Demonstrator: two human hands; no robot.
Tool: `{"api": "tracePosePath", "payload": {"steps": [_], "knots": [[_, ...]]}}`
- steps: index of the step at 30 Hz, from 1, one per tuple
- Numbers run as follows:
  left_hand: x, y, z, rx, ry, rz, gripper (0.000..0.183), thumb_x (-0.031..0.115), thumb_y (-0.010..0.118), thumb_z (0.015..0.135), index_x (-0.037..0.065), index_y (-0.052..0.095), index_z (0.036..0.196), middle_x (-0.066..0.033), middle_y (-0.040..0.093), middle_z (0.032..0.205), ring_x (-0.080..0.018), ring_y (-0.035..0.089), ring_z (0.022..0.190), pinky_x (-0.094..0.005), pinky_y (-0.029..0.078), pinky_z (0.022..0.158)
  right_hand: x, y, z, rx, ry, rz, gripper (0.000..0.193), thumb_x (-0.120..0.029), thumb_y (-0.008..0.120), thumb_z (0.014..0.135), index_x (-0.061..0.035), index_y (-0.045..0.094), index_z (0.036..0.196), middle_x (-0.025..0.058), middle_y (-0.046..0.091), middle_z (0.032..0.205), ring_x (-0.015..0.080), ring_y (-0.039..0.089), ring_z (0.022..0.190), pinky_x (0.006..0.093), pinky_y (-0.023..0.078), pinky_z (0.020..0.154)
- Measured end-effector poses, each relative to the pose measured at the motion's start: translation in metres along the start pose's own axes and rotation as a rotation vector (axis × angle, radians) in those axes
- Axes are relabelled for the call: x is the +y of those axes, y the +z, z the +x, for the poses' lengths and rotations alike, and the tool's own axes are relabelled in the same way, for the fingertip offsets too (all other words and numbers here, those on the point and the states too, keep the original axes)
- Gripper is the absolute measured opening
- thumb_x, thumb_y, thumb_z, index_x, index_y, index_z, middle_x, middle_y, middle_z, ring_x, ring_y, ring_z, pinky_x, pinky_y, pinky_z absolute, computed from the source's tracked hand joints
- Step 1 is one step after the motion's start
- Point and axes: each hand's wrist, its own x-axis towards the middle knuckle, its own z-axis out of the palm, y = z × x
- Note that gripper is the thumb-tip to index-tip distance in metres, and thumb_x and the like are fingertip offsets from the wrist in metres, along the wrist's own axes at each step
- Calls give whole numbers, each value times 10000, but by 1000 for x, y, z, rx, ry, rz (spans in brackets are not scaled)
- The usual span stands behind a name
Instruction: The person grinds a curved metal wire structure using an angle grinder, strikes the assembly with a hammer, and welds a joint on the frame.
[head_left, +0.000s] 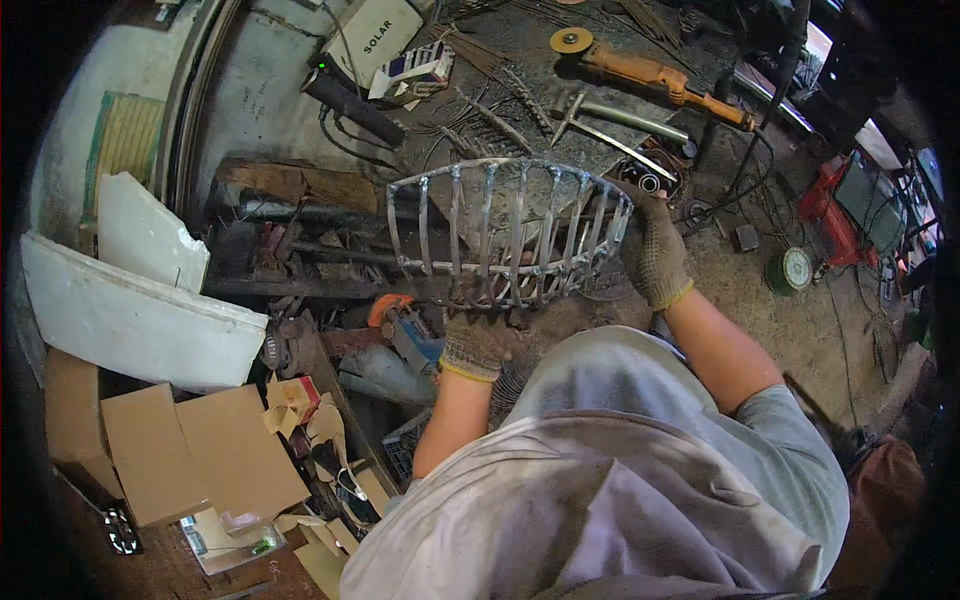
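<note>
A basket-shaped frame of welded metal bars (516, 230) is held up in front of me, with curved ribs joined to an upper and a lower rim. My right hand (655, 252), in a brown knitted glove with a yellow cuff, grips the frame's right end; some fingers are hidden behind it. My left hand (474, 342), gloved alike, is closed at the frame's near lower edge, its fingertips partly covered by the bars. Beyond the frame lie a chipping hammer (608, 143), a metal tube (633, 120) and an orange angle grinder (655, 82) with a yellowish disc.
A black cylindrical tool (352, 110) with a cord lies by a white box (378, 38). White panels (140, 315) and cardboard (200, 450) stand to the left. An orange-and-blue tool (408, 335) sits near my left hand. Right are a green-rimmed spool (790, 270), a red machine (835, 215) and cables.
</note>
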Motion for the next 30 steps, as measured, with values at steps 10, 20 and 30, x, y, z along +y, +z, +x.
{"api": "tracePosePath", "payload": {"steps": [10,20,30], "knots": [[15,-7,5,-112,23,-118,634,575,340,985,238,389,1521,-79,373,1571,-293,350,1442,-569,227,1189,-15,12,4,102,718,1143,726,-586,227,1048,-7,602,1273,128,683,1152,251,664,1016,367,511,966],[34,-40,53,-208,-35,-234,608,538,544,936,252,468,1468,-109,439,1520,-298,426,1377,-531,305,1153,32,34,9,173,778,1408,746,-689,378,970,-45,655,1227,115,719,1032,267,687,904,418,552,872],[6,13,9,455,-832,-1523,572,418,583,970,31,460,1372,-123,497,1388,-243,542,1201,-403,462,1031,9,64,13,332,924,1419,613,-622,443,987,-84,653,1192,93,695,1105,232,673,951,392,543,866]]}}
